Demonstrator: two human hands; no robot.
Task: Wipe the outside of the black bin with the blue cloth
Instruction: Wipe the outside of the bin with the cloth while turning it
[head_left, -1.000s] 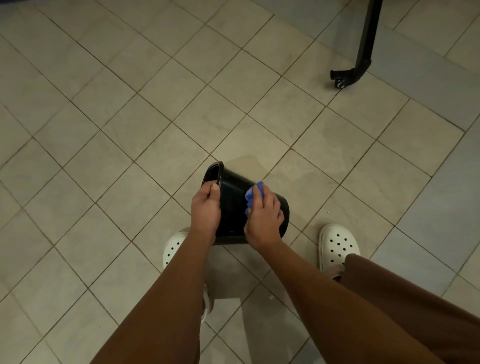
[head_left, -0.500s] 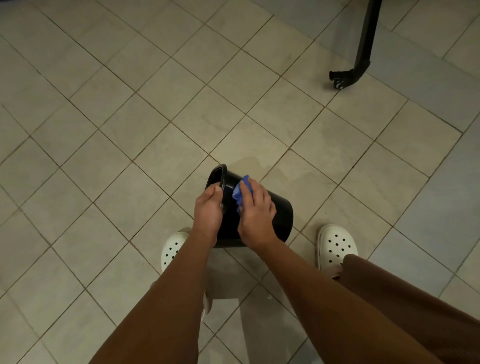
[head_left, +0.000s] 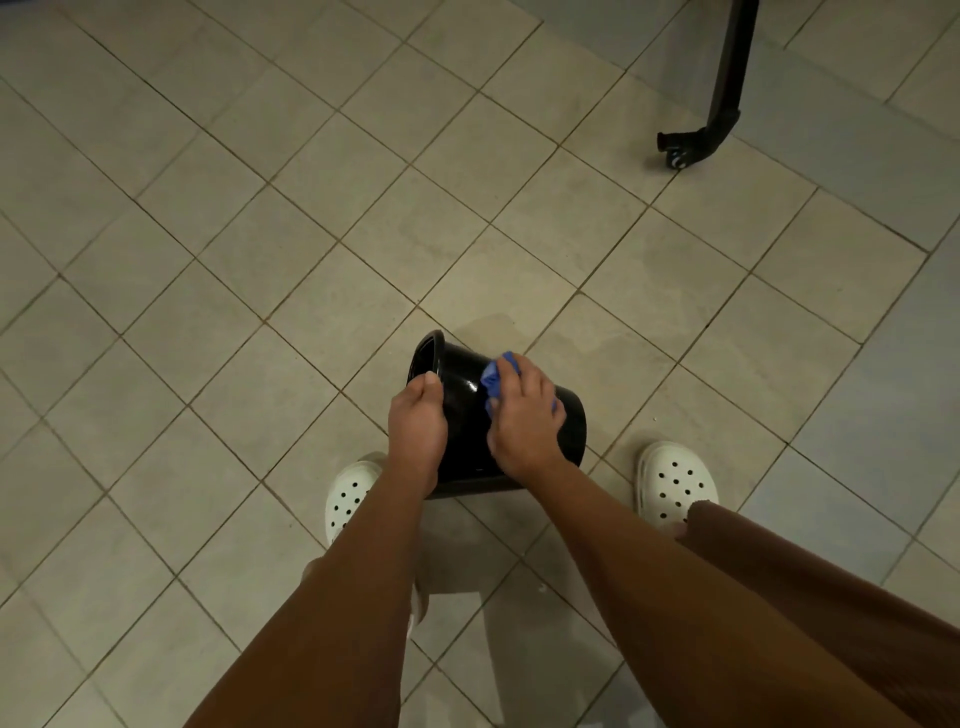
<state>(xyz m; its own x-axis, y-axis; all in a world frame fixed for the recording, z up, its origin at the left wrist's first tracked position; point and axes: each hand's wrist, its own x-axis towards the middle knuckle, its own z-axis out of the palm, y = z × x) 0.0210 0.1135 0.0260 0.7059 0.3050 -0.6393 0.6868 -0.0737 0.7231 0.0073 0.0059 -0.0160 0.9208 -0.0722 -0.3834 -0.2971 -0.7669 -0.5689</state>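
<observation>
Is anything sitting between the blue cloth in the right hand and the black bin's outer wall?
Nothing visible does. The right hand presses the crumpled blue cloth straight onto the side of the glossy black plastic bin. The left hand grips the rim, apart from the cloth.

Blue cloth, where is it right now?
Head view, lower centre: the blue cloth is bunched under the right hand, against the outside of the black bin.

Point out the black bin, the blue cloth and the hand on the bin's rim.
black bin (head_left: 464, 423): head view, on the glossy side wall.
blue cloth (head_left: 493, 375): head view, on the bunched fold left uncovered.
left hand (head_left: 418, 422): head view, on the back of the hand.
</observation>
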